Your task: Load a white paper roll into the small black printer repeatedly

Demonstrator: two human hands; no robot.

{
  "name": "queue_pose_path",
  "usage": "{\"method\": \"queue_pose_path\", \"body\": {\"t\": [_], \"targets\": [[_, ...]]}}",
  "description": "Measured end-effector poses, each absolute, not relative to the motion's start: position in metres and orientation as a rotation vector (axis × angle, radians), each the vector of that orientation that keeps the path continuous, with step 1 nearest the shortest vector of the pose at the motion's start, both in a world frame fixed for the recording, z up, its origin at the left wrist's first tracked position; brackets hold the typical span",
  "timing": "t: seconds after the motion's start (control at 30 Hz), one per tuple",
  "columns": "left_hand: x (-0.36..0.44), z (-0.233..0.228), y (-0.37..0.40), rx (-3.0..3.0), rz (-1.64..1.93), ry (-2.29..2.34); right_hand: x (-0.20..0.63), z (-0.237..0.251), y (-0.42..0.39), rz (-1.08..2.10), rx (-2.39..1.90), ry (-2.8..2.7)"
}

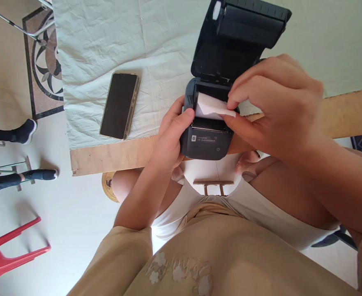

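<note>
A small dark grey label printer [207,144] is held at the front edge of the table, its black lid [230,53] swung up and back. Inside the open bay lies a white paper roll [207,106] with its loose end pulled toward the right. My left hand [174,131] wraps the printer's left side, thumb on the rim of the bay. Between the thumb and forefinger of my right hand [270,98] the end of the paper is pinched, just above the bay's right side. The printer's underside is hidden.
A smartphone [119,106] with a dark screen lies left of the printer on the pale green cloth [165,49]. The table's bare wooden edge [116,155] runs along the front. On the floor at left are a red plastic stool [11,250] and another person's feet [40,174].
</note>
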State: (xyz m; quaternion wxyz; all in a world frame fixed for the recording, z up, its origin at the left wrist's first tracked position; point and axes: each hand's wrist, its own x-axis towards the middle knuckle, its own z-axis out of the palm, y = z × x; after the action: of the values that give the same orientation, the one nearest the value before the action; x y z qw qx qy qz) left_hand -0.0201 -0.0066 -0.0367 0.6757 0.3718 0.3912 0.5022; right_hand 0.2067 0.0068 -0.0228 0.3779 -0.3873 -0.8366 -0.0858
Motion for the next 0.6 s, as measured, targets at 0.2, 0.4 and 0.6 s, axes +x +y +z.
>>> {"method": "queue_pose_path", "body": {"t": [0.2, 0.4, 0.6], "targets": [[-0.022, -0.037, -0.004, 0.796, 1.121, 0.807, 0.209, -0.017, 0.004, -0.064, -0.687, -2.308], [-0.009, -0.024, -0.015, 0.807, 1.139, 0.942, 0.21, -0.016, -0.011, 0.162, -0.88, -2.359], [-0.016, -0.039, -0.013, 0.889, 1.115, 0.805, 0.209, -0.016, -0.013, 0.318, -1.109, -2.296]]}}
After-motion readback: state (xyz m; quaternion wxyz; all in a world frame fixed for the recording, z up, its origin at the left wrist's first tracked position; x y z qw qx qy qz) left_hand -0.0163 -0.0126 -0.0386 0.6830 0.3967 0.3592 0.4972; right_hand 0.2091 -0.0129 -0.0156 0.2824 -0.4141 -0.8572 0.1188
